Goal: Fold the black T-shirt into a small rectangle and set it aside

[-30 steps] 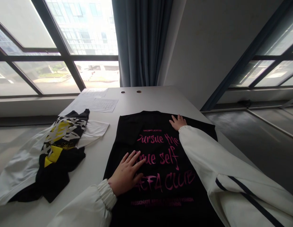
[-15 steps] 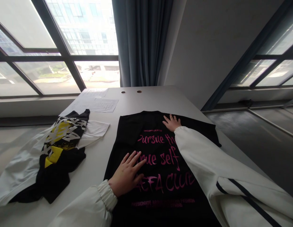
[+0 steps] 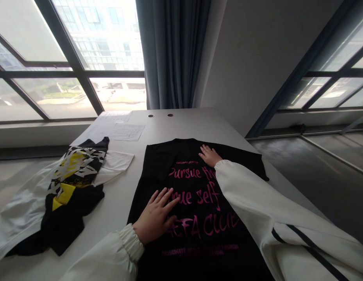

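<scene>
My left hand (image 3: 154, 216) and right hand (image 3: 210, 156) lie flat, fingers apart, on the black shirt (image 3: 195, 209) beneath them; dragging one while pressing the other could bunch it between them.

Both hands (image 3: 154, 218) (image 3: 210, 157) palm-down, right farther forward

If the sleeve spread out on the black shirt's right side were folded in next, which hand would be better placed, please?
Probably the right hand: it rests high on the black shirt, near that sleeve, whereas the left hand lies lower, on the shirt's left side, farther away.
</scene>
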A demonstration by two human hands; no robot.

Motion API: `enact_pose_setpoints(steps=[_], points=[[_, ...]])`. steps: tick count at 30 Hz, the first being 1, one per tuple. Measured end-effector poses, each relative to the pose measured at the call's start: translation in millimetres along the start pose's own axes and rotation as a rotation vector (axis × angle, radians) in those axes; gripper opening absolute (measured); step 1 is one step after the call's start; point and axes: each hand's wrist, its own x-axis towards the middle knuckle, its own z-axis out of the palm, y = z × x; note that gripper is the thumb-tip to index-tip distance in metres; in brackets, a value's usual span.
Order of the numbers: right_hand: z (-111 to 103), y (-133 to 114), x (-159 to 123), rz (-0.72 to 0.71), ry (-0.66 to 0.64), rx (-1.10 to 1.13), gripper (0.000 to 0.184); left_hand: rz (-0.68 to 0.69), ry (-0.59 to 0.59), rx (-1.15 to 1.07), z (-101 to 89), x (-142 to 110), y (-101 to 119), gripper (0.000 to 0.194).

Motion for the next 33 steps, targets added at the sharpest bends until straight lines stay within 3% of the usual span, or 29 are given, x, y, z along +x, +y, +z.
enact_pose_setpoints(steps=[6,12,20,29,31,33], points=[[7,-1,-8,0.034,0.025,-0.007,0.079,0.005,0.026,-0.008,4.0,-1,-2,0.068],[6,26,-1,0.359,0.07,-0.017,0.088,-0.004,0.011,-0.01,1.6,-1,0,0.067],[8,35,8,0.367,0.075,-0.014,0.091,0.0,0.011,-0.013,0.6,-1,0,0.068],[3,24,8,0.558,0.094,0.01,0.096,-0.008,0.003,-0.013,-0.7,0,1,0.067],[1,13,7,0.523,0.082,0.025,0.094,-0.008,0.0,-0.015,-1.7,0,1,0.067],[1,-3,5,0.378,0.066,0.033,0.09,-0.012,-0.009,-0.015,-3.0,0,2,0.066]])
